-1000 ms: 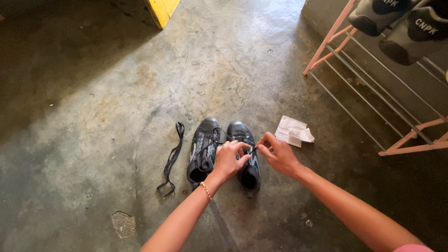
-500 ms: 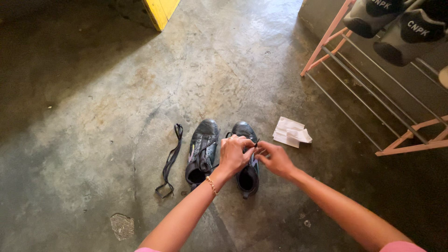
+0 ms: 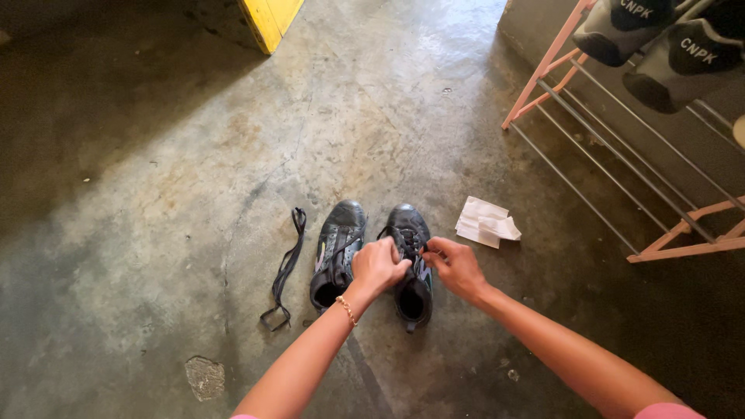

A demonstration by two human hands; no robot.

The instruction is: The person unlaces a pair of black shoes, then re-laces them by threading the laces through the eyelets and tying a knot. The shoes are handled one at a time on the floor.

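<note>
Black, scuffed leather showed on the pair of shoes standing side by side on the concrete floor [image 3: 155, 194], toes pointing away from the person. Both hands met over the right shoe [image 3: 410, 268]. The left hand [image 3: 378, 266] was curled into a loose fist above the gap between the shoes, with a thin beaded bracelet [image 3: 346, 309] at its wrist; its fingertips were hidden, so what they gripped could not be told for certain. The right hand [image 3: 456, 268] had thumb and forefinger pinched together on the dark lace [image 3: 421, 250] at the top of the right shoe's lacing. The two hands nearly touched there.

Just left of the left hand stood the left shoe [image 3: 336, 252], its opening empty and its eyelets looking bare. Further left of it a loose black lace [image 3: 284, 270] lay on the floor, stretched lengthwise and folded at the near end. Beyond the right hand, a little to its right, lay a crumpled white cloth or paper [image 3: 486, 221]. Well to the right stood a pink-framed shoe rack [image 3: 683, 247] with metal rods, and grey shoes [image 3: 660, 43] rested on its upper tier. Far ahead of the hands sat a yellow block [image 3: 272, 19].
</note>
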